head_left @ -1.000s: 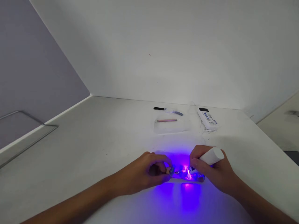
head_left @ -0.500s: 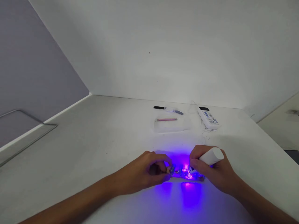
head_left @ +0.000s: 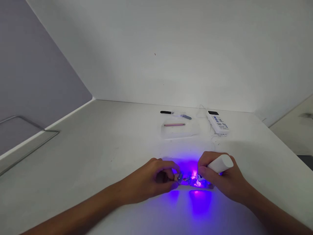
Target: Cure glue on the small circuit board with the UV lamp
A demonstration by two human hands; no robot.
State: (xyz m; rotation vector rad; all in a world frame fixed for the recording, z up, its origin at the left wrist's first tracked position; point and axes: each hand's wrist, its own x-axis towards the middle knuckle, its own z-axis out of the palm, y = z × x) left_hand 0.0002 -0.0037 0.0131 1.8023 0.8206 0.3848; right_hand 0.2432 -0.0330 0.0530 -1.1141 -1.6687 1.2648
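Apparently curing, you light a glinting strip (head_left: pixel 187 180) violet.
Your right hand (head_left: pixel 226 179) grips the white lamp (head_left: pixel 221 164); your left hand (head_left: pixel 151 179) pinches the strip's end. Next likely needs steady aim.

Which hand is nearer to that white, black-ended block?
Right. The right hand is in front of the white block; the left hand is farther away, in front and leftward.

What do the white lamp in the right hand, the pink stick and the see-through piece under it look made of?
White lamp, right hand: probably plastic, smooth satin; soft, even shading.
Pink stick: metal or plastic, unclear; slight sheen along its length.
See-through piece: likely clear plastic, glossy; tabletop shows through, edge catches light.
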